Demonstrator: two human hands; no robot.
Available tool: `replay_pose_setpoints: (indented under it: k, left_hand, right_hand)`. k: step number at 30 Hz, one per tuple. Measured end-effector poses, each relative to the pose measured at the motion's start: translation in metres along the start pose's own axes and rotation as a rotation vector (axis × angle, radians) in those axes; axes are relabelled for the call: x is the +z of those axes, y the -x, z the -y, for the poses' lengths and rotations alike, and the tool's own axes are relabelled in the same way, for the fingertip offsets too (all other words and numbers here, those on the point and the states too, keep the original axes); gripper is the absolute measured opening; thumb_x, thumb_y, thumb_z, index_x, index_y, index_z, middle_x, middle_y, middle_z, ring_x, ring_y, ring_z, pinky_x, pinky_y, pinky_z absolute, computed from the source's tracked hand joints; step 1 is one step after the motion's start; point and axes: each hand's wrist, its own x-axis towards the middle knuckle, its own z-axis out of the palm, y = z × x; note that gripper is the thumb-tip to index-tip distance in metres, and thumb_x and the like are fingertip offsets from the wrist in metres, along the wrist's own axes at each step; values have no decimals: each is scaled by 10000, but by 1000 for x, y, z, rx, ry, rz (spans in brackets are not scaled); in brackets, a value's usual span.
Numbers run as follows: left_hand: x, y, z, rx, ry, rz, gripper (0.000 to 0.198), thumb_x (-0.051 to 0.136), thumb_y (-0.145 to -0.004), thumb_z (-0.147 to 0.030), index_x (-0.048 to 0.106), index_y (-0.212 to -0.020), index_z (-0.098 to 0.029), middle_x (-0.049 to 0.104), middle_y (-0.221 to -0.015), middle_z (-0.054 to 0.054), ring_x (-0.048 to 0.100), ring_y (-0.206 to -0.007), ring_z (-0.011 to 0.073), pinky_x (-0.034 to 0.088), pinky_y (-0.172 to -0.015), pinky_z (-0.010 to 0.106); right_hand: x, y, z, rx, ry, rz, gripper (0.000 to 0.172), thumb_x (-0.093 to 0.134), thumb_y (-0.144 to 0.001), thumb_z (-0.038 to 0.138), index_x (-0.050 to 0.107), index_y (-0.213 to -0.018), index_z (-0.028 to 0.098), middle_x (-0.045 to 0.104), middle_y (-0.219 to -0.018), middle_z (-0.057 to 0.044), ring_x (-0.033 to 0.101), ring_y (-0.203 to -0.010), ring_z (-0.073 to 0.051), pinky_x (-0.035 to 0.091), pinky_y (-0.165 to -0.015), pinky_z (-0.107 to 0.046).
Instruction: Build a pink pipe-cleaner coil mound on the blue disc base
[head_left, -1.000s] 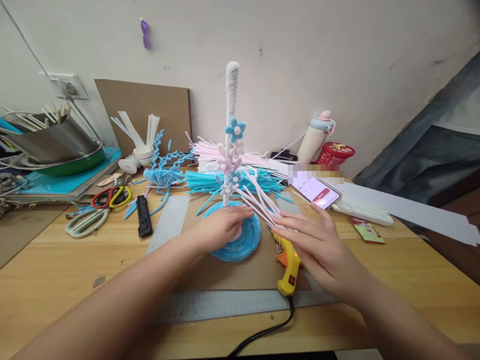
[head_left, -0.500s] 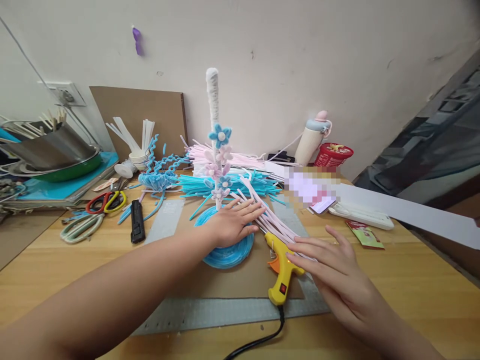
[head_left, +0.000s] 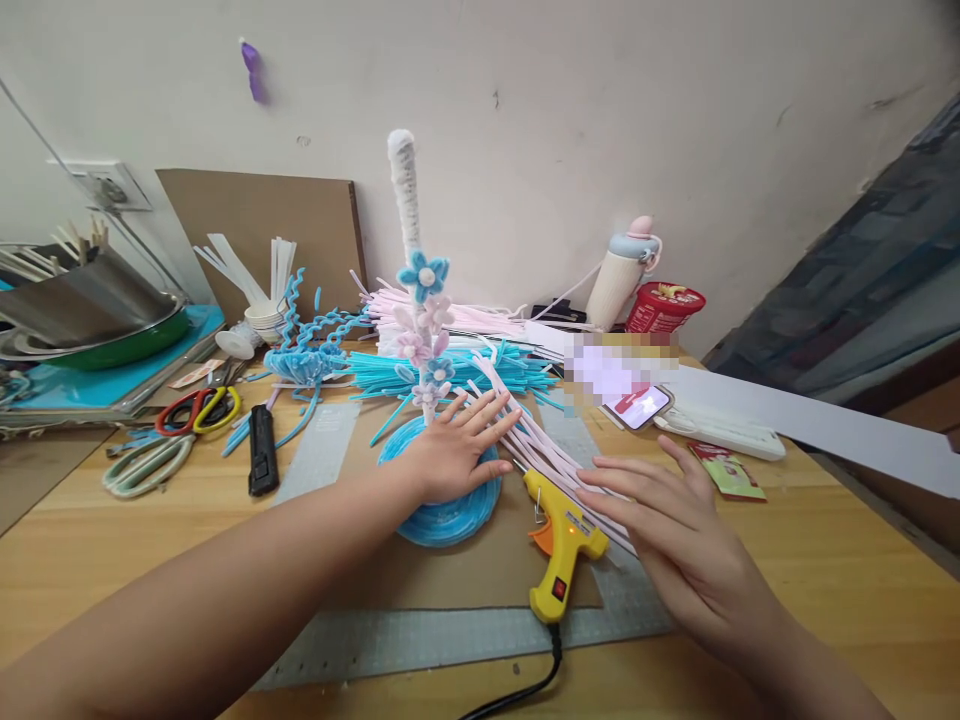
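Observation:
My left hand [head_left: 459, 447] is spread out over the blue coiled round base [head_left: 448, 522], fingers toward the pink pipe cleaners; it grips nothing. From that base rises a white wrapped post [head_left: 406, 195], leaning slightly left, with a blue felt-like flower [head_left: 424, 276] and several pink and blue ones below. My right hand [head_left: 660, 520], fingers extended and apart, hovers over or touches the lower ends of the loose pink pipe cleaners [head_left: 551, 450]; contact is hard to tell. Between the hands, a yellow glue gun [head_left: 561, 550] lies on a cardboard sheet [head_left: 420, 585], its orange trigger facing left.
A grey cutting mat [head_left: 360, 640] lies under the cardboard. On the left are scissors [head_left: 148, 465], a black utility knife [head_left: 262, 450] and a metal pot [head_left: 90, 300]. Blue pipe cleaners [head_left: 382, 375] lie behind the base. A bottle [head_left: 619, 280], red tub [head_left: 666, 308] and phone [head_left: 641, 405] stand or lie at right.
The whole view has shifted slightly, so most things appear a little further left. My left hand's fingers are spread somewhat wider; both hands stay in nearly the same places.

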Motion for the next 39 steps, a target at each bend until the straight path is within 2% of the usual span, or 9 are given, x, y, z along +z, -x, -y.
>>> replay_pose_setpoints:
  k: [13, 16, 19, 23, 27, 31, 33, 36, 39]
  left_hand:
    - [0, 6, 2, 51, 185, -130, 632, 269, -970, -538, 142, -1514, -242, 180, -1581, 54, 146, -1456, 223, 65, -1179, 451]
    - [-1, 11, 3, 87, 298, -279, 600, 299, -966, -510, 250, -1490, -223, 315, -1538, 73, 279, -1414, 225, 190, -1163, 407]
    - [-9, 18, -1, 93, 337, -377, 565, 339, -944, -493, 402, -1409, -178, 486, -1422, 117, 437, -1310, 251, 313, -1102, 400]
    - [-23, 45, -24, 10, 396, -580, 431, 288, -963, -392, 517, -1259, -178, 628, -1203, 118, 576, -1112, 238, 429, -973, 401]
    - [-25, 91, -76, -140, 521, -764, 270, 334, -958, -211, 536, -1134, -183, 638, -1049, 106, 595, -1011, 208, 470, -878, 373]
    - [-13, 124, -127, -275, 724, -350, 281, 466, -914, -234, 541, -1185, -226, 635, -1117, 88, 582, -1049, 218, 467, -926, 400]
    - [-8, 130, -142, -385, 867, -171, 456, 545, -881, -295, 454, -1323, -233, 587, -1252, 108, 544, -1146, 248, 429, -995, 454]
    - [-6, 133, -152, -476, 1207, -72, 623, 528, -893, -402, 308, -1437, -195, 536, -1326, 143, 507, -1219, 256, 374, -1056, 481]
    - [-10, 139, -151, -478, 1509, -135, 626, 533, -873, -518, 386, -1383, -185, 525, -1340, 143, 459, -1278, 255, 339, -1091, 455]
  right_hand:
    - [-5, 8, 9, 29, -58, 2, 444, 404, -878, 79, 603, -1205, 303, 654, -1222, -21, 576, -1152, -227, 193, -1101, -485]
    - [-5, 11, 18, 198, -205, 175, 395, 365, -943, 180, 595, -1238, 308, 683, -1172, -25, 632, -1051, -199, 425, -943, -380]
    - [2, 15, 33, 429, -320, 437, 393, 339, -976, 335, 579, -1285, 297, 666, -1222, -33, 616, -1107, -214, 488, -903, -359]
    - [18, 17, 52, 558, -275, 585, 436, 363, -957, 440, 544, -1333, 315, 608, -1314, -26, 570, -1184, -261, 449, -973, -424]
    - [30, 16, 64, 598, -221, 596, 392, 436, -918, 462, 631, -1221, 306, 693, -1168, -42, 636, -1041, -286, 491, -851, -420]
    - [39, 24, 71, 702, -301, 489, 259, 533, -866, 405, 692, -995, 247, 724, -835, -35, 654, -739, -232, 498, -678, -349]
    - [42, 33, 78, 749, -399, 375, 275, 541, -867, 412, 684, -1019, 233, 722, -856, -36, 649, -721, -209, 509, -688, -329]
    - [45, 41, 99, 694, -515, 229, 305, 552, -878, 422, 671, -1093, 242, 708, -1028, -59, 655, -895, -212, 520, -797, -316]
    - [50, 32, 126, 437, -602, 240, 289, 506, -916, 332, 651, -1152, 248, 686, -1034, -75, 646, -941, -195, 524, -829, -293]
